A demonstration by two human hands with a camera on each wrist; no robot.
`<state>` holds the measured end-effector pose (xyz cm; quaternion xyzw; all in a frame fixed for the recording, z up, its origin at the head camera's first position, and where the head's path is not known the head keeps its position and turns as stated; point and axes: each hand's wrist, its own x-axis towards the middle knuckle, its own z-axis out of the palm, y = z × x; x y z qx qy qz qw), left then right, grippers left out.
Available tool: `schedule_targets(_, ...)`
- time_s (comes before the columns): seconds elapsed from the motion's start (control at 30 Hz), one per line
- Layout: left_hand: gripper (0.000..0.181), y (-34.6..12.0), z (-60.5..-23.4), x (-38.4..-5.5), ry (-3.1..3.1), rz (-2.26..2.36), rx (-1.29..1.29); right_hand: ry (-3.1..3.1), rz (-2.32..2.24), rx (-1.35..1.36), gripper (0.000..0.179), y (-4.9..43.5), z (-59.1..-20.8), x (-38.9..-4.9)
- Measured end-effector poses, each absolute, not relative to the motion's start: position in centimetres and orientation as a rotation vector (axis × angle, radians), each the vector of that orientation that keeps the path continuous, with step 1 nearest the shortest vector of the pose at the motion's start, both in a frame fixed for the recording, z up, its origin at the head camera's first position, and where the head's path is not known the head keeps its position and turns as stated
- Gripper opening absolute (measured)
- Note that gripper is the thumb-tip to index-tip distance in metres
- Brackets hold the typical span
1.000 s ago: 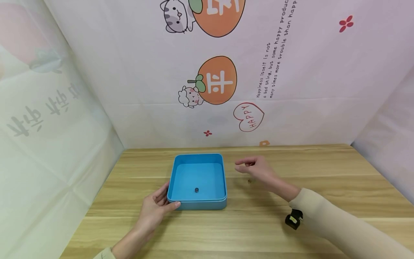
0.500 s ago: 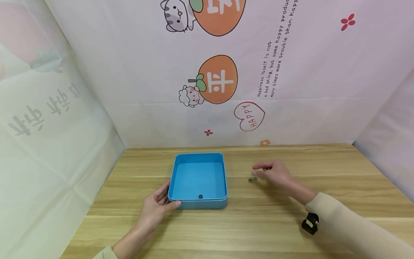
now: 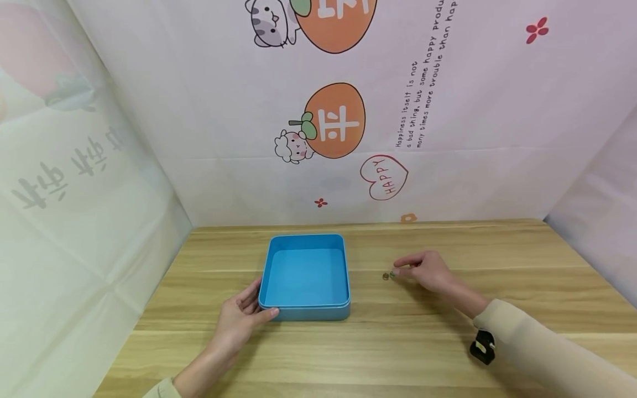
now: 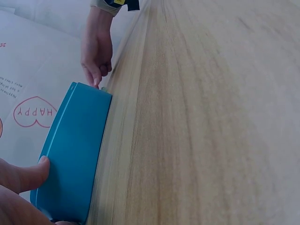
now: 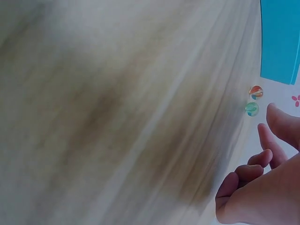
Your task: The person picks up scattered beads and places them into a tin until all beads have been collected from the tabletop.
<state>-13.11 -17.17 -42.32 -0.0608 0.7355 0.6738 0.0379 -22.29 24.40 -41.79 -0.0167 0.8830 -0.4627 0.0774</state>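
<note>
My left hand (image 3: 238, 319) grips a square blue box (image 3: 311, 313) at its near left corner. The thumb lies on the front wall, as the left wrist view also shows, and the other fingers go round the left side. To the right of the box, two small glass marbles sit close together on the table: a green marble (image 5: 251, 109) and an orange one (image 5: 256, 92). My right hand (image 3: 429, 271) is right at the green marble, thumb and index finger apart, the other fingers bent. No marble shows inside the box; the near wall hides part of its floor.
The wooden table (image 3: 318, 359) runs back to a pale printed cloth (image 3: 239, 182), with more cloth hanging at left and right. A black wrist camera (image 3: 483, 347) hangs under the right sleeve.
My right hand has moved right, away from the box, and down to the green marble. A dark marble in the box has rolled toward the near wall and out of sight. The left hand stays.
</note>
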Motion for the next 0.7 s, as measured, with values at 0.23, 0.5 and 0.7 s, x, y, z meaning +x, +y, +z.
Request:
schedule_targets(0.23, 0.086, -17.12, -42.2, -13.01, 2.258, 2.072, -0.188, 2.677, -1.368, -0.06, 0.027, 24.26, -42.28, -22.45)
schedule_targets(0.5, 0.086, -17.11, -42.28, -13.0, 2.265, 2.071, -0.182, 2.717, -1.339, -0.093, 0.024, 24.15, -42.39, -22.47)
schedule_targets(0.7, 0.086, -17.15, -42.34, -13.02, 2.269, 2.067, -0.182, 2.735, -1.321, -0.129, 0.021, 24.1, -42.29, -22.5)
